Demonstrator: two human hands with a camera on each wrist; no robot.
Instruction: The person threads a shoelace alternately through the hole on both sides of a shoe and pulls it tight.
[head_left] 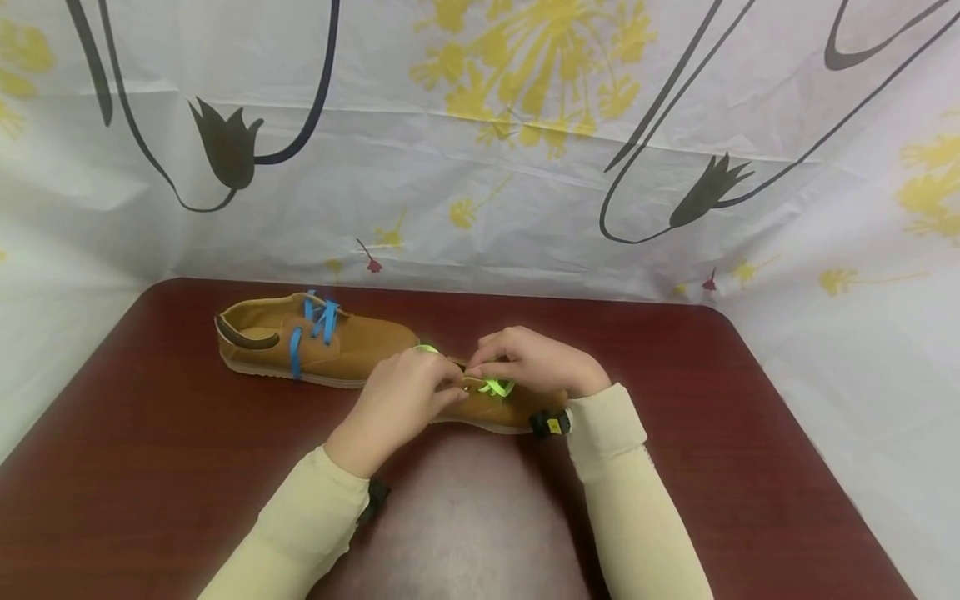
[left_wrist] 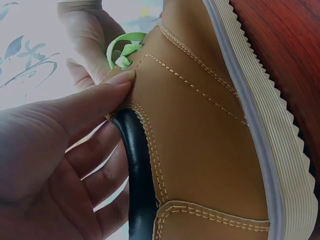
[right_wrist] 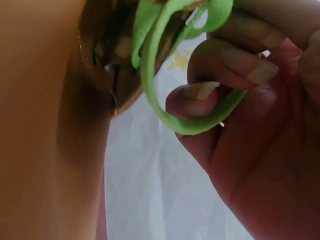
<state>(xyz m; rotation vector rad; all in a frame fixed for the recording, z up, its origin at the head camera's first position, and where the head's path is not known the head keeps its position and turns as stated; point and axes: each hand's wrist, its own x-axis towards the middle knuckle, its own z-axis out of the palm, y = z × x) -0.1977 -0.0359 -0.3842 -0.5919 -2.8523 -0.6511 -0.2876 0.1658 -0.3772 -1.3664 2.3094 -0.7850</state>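
Note:
A tan shoe [head_left: 480,408] with bright green shoelace [head_left: 497,387] stands on the table, its toe to the right in the head view. My left hand [head_left: 397,400] pinches the upper edge of its opening; in the left wrist view the thumb presses the tan leather [left_wrist: 200,150] beside the top eyelet, the other fingers inside the edge. Over the lacing, my right hand [head_left: 540,358] has its fingers curled. The right wrist view shows a loop of the green lace [right_wrist: 155,85] running into those bent fingers [right_wrist: 227,62]. Both hands partly cover the shoe in the head view.
A second tan shoe [head_left: 360,346] with blue laces [head_left: 322,321] stands to the left, close to the first. The dark red table [head_left: 150,467] carries both. Behind and at the sides hangs a white sheet [head_left: 450,167] with printed flowers.

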